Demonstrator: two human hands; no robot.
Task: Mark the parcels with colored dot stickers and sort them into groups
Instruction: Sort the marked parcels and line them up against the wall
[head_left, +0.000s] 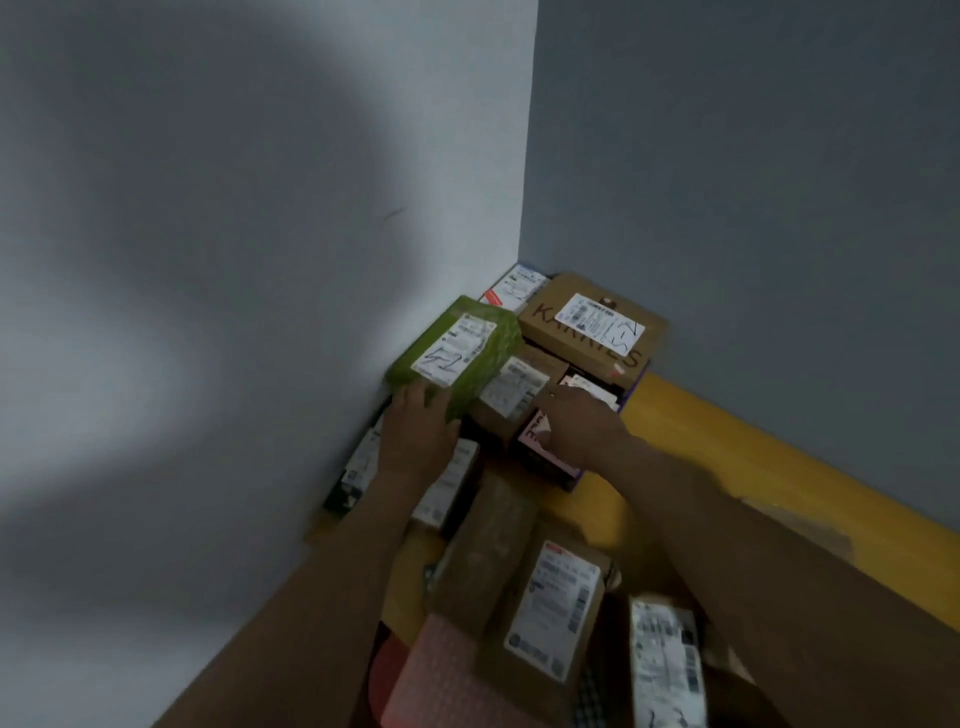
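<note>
The green parcel (470, 332) my left hand (415, 431) holds is wrapped in glossy, crinkled plastic film and carries a matt paper label. The big box (545, 319) beyond it is plain matt brown cardboard. The pink mailer (441, 675) nearest me has a bumpy, bubble-textured plastic skin.

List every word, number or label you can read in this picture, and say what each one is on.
"KARRIES", roughly: printed on the brown box in the corner, its middle letters partly covered by its white label.
"51", roughly: handwritten on the label of the green parcel.
Handwritten scrawl on the brown box's white label: unclear.
Printed lines on every parcel's shipping label: too blurred to read.
</note>
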